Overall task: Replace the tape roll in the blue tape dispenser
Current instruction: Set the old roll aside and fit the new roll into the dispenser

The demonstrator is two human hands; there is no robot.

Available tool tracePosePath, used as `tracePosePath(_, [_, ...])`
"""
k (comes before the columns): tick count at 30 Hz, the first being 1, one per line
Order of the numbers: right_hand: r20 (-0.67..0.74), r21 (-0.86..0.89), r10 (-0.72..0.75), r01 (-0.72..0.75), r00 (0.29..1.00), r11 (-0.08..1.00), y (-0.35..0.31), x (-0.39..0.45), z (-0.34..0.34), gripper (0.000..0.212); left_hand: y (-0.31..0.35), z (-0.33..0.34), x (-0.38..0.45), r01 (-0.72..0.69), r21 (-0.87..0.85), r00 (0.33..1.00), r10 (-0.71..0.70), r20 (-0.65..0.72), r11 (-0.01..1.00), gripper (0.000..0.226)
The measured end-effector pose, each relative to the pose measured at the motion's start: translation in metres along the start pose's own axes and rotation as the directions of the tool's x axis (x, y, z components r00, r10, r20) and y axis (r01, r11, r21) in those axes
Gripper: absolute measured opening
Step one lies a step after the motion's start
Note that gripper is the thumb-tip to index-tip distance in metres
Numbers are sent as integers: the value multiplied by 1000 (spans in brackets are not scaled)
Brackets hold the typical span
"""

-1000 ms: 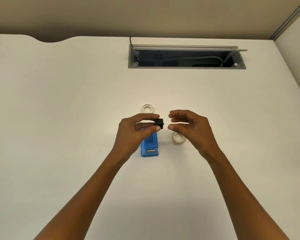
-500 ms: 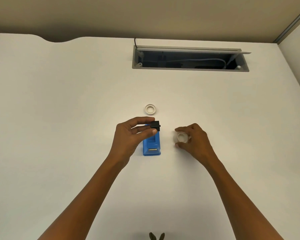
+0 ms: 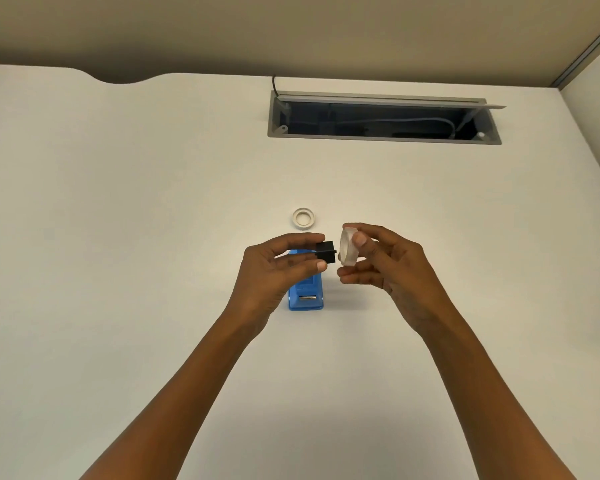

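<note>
A: Where's the new roll?
B: Right hand [image 3: 388, 268] has it, thumb & fingers clamped on the clear tape roll [image 3: 347, 250], held on edge above the desk [image 3: 118, 237], open side facing left.
A: And the left hand [image 3: 274, 271]?
B: Pinching the black spindle [image 3: 326, 252] btw thumb & forefinger, just beside the roll; can't tell if they touch.
A: Dispenser?
B: Blue tape dispenser [image 3: 306, 294] sits on the desk under the left hand, partly hidden. Empty white core [image 3: 303, 218] lies flat just beyond, apart from it. Open cable tray [image 3: 383, 119] at the far edge
</note>
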State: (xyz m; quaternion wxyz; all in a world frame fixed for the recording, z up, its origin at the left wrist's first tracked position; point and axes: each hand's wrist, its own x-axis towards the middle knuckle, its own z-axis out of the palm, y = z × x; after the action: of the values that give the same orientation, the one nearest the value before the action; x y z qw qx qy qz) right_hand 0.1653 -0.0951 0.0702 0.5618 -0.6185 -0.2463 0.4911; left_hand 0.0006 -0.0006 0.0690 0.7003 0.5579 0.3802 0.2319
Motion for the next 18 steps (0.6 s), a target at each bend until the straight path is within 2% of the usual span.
tracePosePath(4, [55,45,-18,15,998,999,-1,1,1,45,2,1,0,-20,32,1000,20,11,999,33])
tracePosePath(11, [134,-145,-52,72,990,987,-5,2,3,46,5,0,-1,-33,78,999,33,-1,996,33])
tracePosePath(18, [147,-192,-64,92,987,977,-7,3,8,44,7,-1,-1,-71,117,997,73,-9,991,30])
